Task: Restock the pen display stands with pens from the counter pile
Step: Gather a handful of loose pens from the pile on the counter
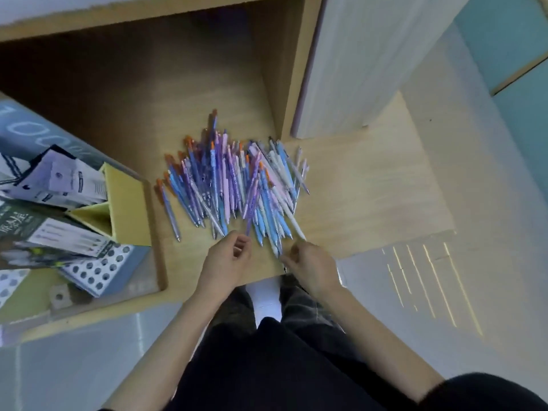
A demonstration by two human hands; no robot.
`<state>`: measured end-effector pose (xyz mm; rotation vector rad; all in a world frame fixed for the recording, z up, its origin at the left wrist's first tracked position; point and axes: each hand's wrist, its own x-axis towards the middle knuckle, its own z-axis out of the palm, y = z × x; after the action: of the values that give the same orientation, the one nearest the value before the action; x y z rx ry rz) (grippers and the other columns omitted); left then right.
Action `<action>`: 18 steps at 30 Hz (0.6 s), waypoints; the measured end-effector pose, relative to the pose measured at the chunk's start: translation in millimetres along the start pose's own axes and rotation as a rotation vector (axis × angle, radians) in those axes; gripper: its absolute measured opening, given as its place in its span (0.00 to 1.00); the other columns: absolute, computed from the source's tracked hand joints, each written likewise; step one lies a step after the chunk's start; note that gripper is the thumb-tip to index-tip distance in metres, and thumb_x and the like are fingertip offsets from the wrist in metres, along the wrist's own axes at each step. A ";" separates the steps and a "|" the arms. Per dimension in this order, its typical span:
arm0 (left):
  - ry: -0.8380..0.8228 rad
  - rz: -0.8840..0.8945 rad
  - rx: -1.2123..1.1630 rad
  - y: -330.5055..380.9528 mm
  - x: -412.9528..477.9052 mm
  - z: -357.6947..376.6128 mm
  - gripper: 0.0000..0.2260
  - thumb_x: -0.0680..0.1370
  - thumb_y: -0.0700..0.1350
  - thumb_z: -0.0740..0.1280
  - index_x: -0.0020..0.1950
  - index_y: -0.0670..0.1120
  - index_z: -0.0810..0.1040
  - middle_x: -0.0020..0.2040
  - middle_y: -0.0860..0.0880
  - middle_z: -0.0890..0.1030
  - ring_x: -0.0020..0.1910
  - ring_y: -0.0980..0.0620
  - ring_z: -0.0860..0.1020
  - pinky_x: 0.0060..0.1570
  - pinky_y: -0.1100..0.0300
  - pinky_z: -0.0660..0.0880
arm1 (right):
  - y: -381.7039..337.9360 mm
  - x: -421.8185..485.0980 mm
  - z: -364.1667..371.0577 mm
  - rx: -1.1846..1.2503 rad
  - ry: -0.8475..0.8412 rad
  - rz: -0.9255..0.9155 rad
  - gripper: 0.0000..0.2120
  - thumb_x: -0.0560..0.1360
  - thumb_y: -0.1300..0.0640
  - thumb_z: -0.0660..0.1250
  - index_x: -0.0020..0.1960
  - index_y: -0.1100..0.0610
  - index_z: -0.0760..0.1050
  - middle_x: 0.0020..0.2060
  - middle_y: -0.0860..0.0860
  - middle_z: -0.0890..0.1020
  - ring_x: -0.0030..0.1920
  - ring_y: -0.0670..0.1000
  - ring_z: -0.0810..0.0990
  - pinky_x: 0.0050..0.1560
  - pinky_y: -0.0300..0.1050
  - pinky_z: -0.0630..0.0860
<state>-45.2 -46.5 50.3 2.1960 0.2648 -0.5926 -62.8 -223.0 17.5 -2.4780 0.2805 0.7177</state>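
Right hand [311, 266] is at the near tips of the blue-purple plastic pen pile [234, 185] on the wooden counter [355, 188], grip too blurry to call, left hand [226, 258] loose and empty, so it's the picking step, next pinch one free.

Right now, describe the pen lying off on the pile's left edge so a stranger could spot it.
On the wooden counter sits a fanned pile of blue, purple and white pens. At its left edge, nearest the display stand, lies one pen with an orange cap and bluish barrel. It alone angles away, its near half on bare wood.
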 end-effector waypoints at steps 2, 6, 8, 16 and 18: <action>0.087 -0.020 -0.023 2.2 3.8 5.6 0.06 0.78 0.41 0.66 0.53 0.42 0.77 0.48 0.47 0.80 0.44 0.50 0.77 0.44 0.62 0.72 | -2.8 7.5 4.8 0.006 -0.056 -0.046 0.12 0.76 0.48 0.65 0.44 0.57 0.72 0.40 0.54 0.80 0.42 0.58 0.78 0.36 0.46 0.69; 0.257 -0.004 -0.060 5.4 11.5 8.5 0.04 0.78 0.40 0.66 0.53 0.42 0.77 0.49 0.46 0.79 0.40 0.56 0.75 0.39 0.75 0.69 | -7.0 12.6 2.0 0.110 -0.033 -0.099 0.09 0.76 0.53 0.64 0.41 0.57 0.70 0.35 0.52 0.78 0.36 0.55 0.75 0.32 0.46 0.68; 0.326 -0.003 -0.101 7.7 16.8 7.4 0.07 0.77 0.41 0.67 0.54 0.43 0.76 0.51 0.45 0.77 0.40 0.59 0.74 0.40 0.74 0.70 | -2.8 17.1 -8.8 0.150 0.013 -0.106 0.10 0.76 0.52 0.65 0.42 0.58 0.72 0.33 0.51 0.78 0.34 0.52 0.76 0.31 0.42 0.70; 0.291 -0.097 0.231 36.4 64.9 29.2 0.44 0.68 0.65 0.70 0.74 0.42 0.59 0.67 0.42 0.64 0.68 0.43 0.62 0.66 0.52 0.62 | 7.3 61.9 -52.2 0.175 0.154 -0.133 0.09 0.78 0.50 0.64 0.44 0.56 0.72 0.29 0.47 0.75 0.30 0.50 0.74 0.29 0.43 0.66; 0.343 -0.107 0.290 37.9 73.3 38.2 0.42 0.68 0.66 0.69 0.72 0.41 0.61 0.65 0.41 0.65 0.65 0.43 0.63 0.64 0.54 0.61 | 7.4 71.6 -53.3 0.154 0.166 -0.128 0.10 0.78 0.51 0.64 0.46 0.58 0.74 0.32 0.49 0.76 0.32 0.51 0.75 0.31 0.44 0.67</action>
<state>20.3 -100.8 18.3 2.5753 0.5057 -0.3217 17.7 -261.9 13.1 -2.3863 0.2271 0.4223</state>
